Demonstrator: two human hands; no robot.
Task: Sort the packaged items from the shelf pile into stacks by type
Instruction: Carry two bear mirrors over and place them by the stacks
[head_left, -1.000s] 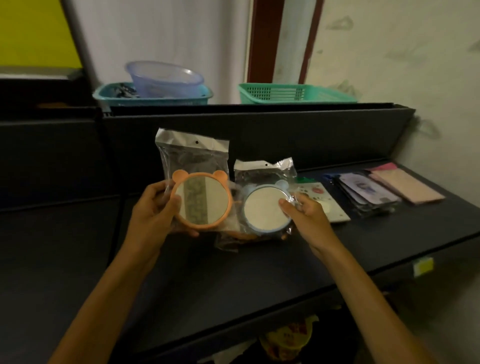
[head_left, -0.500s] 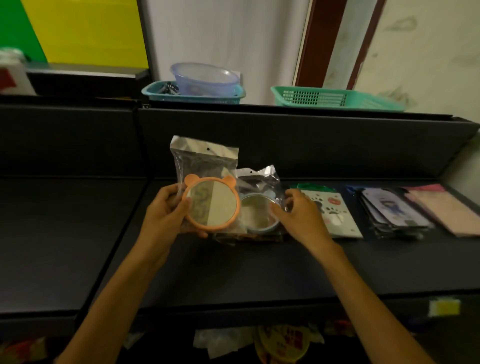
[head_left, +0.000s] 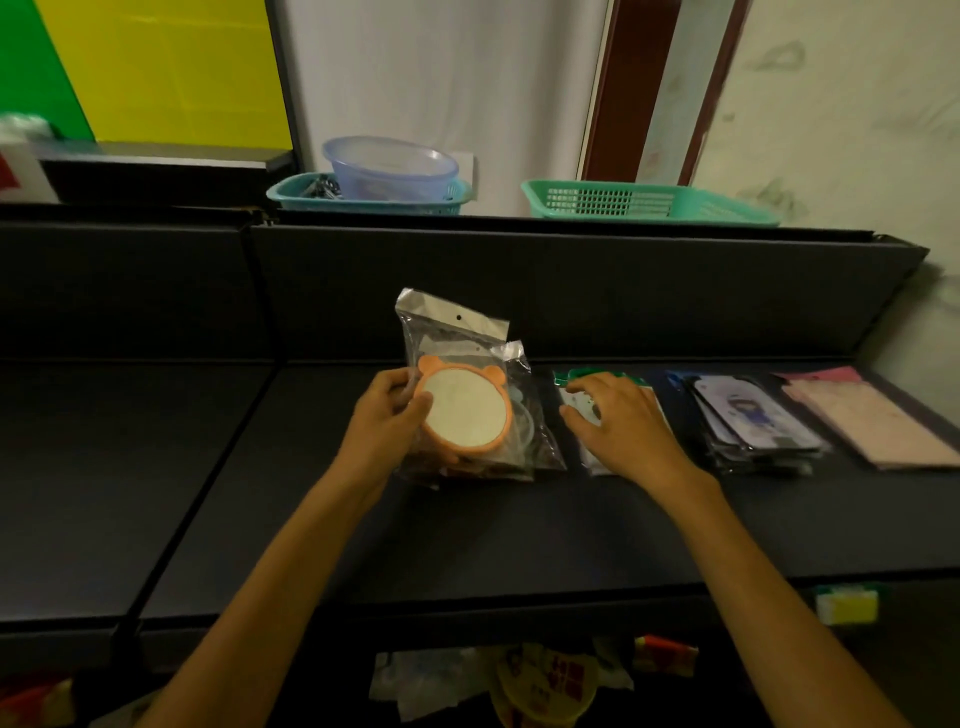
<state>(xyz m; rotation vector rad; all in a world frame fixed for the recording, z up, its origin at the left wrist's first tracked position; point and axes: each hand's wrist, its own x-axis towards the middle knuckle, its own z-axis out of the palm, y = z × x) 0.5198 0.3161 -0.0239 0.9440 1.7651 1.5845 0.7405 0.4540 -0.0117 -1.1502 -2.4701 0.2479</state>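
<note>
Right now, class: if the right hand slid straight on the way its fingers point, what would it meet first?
The right hand points up-left across the white packet it rests on. Going on, it would probably reach the mirror bags in the left hand; depth is unclear.

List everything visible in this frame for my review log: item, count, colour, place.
bagged mirror: one, orange bear-eared frame, clear bag, held over the mirror pile on the shelf
mirror pile: count unclear, clear bags, under the held mirror
white packet: one seen, green top, under the right hand
dark packet stack: several, purple print, right of the white packet
pink packet: at least one, far right
shelf: one, black
baskets: two, teal, on top of the shelf back
bowl: one, clear bluish, in the left basket
left hand: grips the bagged mirror
right hand: fingers spread on the white packet
</note>
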